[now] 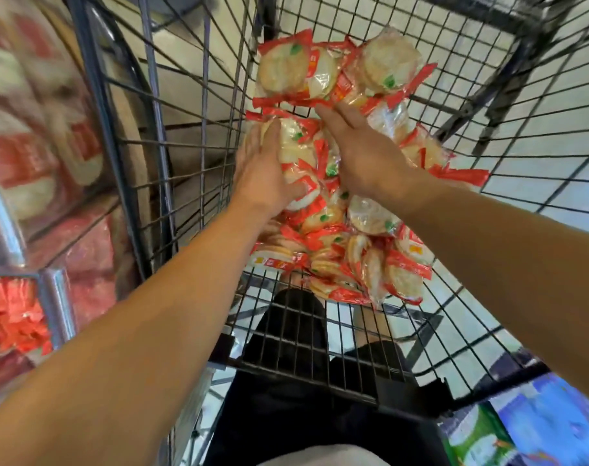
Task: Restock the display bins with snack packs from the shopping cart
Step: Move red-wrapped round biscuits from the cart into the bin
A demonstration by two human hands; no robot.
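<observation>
Both our hands reach into the wire shopping cart [199,136]: our left hand [263,169] lies with straight fingers against the snack packs [350,237] heaped inside, while our right hand [360,153] rests flat, fingers extended, on the same pile. Blurred display bins [34,169] sit left.
</observation>
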